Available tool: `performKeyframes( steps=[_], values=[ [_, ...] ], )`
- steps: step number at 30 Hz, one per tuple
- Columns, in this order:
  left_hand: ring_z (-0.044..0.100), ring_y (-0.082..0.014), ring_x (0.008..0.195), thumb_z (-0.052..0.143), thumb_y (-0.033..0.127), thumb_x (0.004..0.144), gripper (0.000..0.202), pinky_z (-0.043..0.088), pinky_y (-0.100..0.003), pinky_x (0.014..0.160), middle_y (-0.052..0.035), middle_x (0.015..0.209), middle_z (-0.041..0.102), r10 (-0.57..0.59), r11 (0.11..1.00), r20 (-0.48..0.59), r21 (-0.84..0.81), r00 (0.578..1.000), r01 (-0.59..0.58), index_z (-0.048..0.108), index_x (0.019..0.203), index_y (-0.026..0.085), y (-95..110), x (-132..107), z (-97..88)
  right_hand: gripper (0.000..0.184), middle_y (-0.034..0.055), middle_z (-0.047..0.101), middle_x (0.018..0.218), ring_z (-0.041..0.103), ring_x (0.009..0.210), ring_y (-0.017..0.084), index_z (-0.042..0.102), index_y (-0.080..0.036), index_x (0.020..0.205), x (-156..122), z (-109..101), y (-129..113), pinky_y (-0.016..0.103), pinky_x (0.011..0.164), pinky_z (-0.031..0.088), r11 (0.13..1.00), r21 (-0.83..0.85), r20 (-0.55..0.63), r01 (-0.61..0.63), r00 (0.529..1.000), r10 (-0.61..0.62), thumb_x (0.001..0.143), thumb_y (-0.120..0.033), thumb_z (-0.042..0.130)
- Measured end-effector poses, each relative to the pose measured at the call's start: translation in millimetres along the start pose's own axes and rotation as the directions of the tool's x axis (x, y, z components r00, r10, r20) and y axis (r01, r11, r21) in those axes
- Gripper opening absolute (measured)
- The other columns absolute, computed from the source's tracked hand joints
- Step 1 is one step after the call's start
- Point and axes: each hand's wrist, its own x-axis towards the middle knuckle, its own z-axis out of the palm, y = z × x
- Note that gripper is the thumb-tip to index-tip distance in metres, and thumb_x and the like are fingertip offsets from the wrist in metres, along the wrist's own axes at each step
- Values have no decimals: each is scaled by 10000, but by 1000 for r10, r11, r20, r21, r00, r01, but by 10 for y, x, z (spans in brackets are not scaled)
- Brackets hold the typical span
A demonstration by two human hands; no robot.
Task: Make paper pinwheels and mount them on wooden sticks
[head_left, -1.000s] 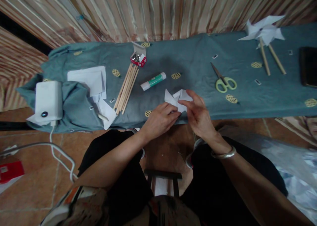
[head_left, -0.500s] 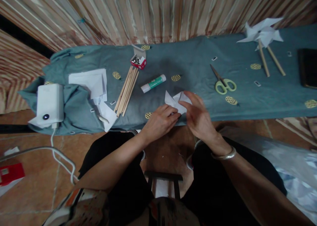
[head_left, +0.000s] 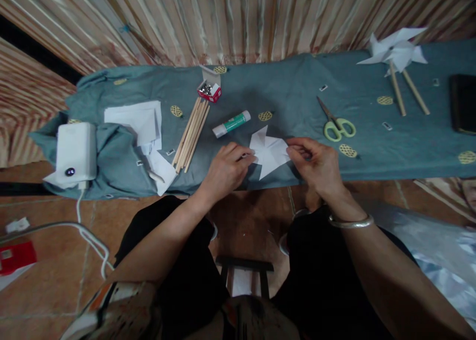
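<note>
Between my two hands is a white paper pinwheel (head_left: pixel 270 154), its blades folded and pointing outward, near the front edge of the cloth-covered table. My left hand (head_left: pixel 232 166) pinches its left side with thumb and fingers. On the right side, my right hand (head_left: pixel 316 161) grips a blade tip between thumb and forefinger; a bracelet circles that wrist. Just beyond the pinwheel lies a glue stick (head_left: pixel 232 124) with a green label. A bundle of wooden sticks (head_left: pixel 192 136) rests left of it, and scissors (head_left: pixel 337 126) with green handles lie to the right.
An open red box of metal pins (head_left: pixel 209 90) stands behind the sticks. White paper sheets (head_left: pixel 137 124) and a white power bank (head_left: pixel 76 151) with a cable lie at left. Finished pinwheels (head_left: pixel 399 52) on sticks and a dark device (head_left: pixel 463 103) are at far right. A curtain (head_left: pixel 238 22) hangs behind.
My hands have moved apart, the left one leftward and the right one rightward. The paper pinwheel, earlier partly covered by my fingers, now lies spread between them.
</note>
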Motion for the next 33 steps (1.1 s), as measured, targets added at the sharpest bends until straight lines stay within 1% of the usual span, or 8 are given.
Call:
performKeyframes(
  steps=[4, 7, 12, 16, 18, 21, 27, 33],
  values=[
    [552, -230, 970, 513, 262, 935, 226, 457, -383, 812, -102, 1072, 663, -9, 997, -10, -82, 1000, 8, 644, 1087, 159, 60, -8, -19, 205, 36, 750, 787, 705, 705, 202, 731, -216, 965, -57, 1, -8, 350, 704, 577, 999, 30, 22, -30, 999, 30, 828, -321, 619],
    [551, -232, 972, 574, 390, 907, 286, 451, -376, 819, -95, 1030, 654, 37, 989, 42, -147, 998, -30, 646, 1054, 156, 151, -29, 5, 210, 41, 751, 789, 708, 703, 207, 729, -209, 966, -61, 3, 5, 353, 700, 580, 999, 28, 17, -41, 999, 41, 823, -322, 625],
    [553, -217, 967, 530, 285, 933, 199, 440, -355, 806, -82, 1013, 655, 47, 992, 110, -121, 993, -33, 649, 1040, 165, 197, -51, 30, 219, 47, 751, 835, 708, 733, 211, 710, -214, 1004, -56, -25, 12, 362, 710, 584, 1000, -13, 3, -10, 1000, 10, 839, -320, 612],
    [566, -203, 933, 493, 238, 948, 195, 440, -339, 778, -74, 961, 668, 43, 993, 78, -110, 996, -35, 664, 1005, 163, 195, -40, 21, 238, 90, 684, 1184, 643, 1078, 273, 669, -240, 1070, -88, -74, -33, 471, 921, 528, 974, -93, -1, 206, 978, -207, 852, -270, 581],
    [569, -201, 905, 481, 230, 953, 205, 439, -335, 755, -71, 928, 672, 46, 995, 64, -96, 997, -40, 671, 978, 160, 201, -33, 14, 263, 92, 587, 1338, 572, 1192, 296, 645, -249, 1092, -124, -78, -57, 525, 996, 473, 949, -99, 51, 298, 954, -294, 835, -251, 585],
    [572, -200, 892, 480, 228, 954, 210, 447, -336, 757, -70, 909, 679, 40, 994, 42, -102, 998, -35, 675, 966, 150, 208, -26, 1, 289, 97, 491, 1436, 499, 1274, 325, 625, -245, 1102, -187, -45, -67, 557, 1027, 438, 925, -81, 146, 372, 922, -358, 813, -260, 615],
    [578, -197, 895, 486, 226, 949, 207, 465, -349, 795, -73, 907, 687, 6, 989, 34, -147, 999, -1, 679, 970, 156, 206, -28, -22, 236, 112, 483, 1449, 463, 1312, 337, 657, -222, 1003, -237, 10, -6, 548, 1054, 413, 918, -101, 164, 384, 917, -365, 849, -400, 642],
    [597, -192, 901, 485, 254, 957, 221, 481, -346, 800, -74, 918, 699, -12, 975, 1, -221, 1000, 12, 683, 980, 159, 236, -18, 5, 128, 87, 517, 1419, 493, 1288, 303, 679, -236, 892, -258, 14, -43, 516, 1043, 430, 932, -32, 160, 362, 922, -353, 863, -354, 641]
  ],
)
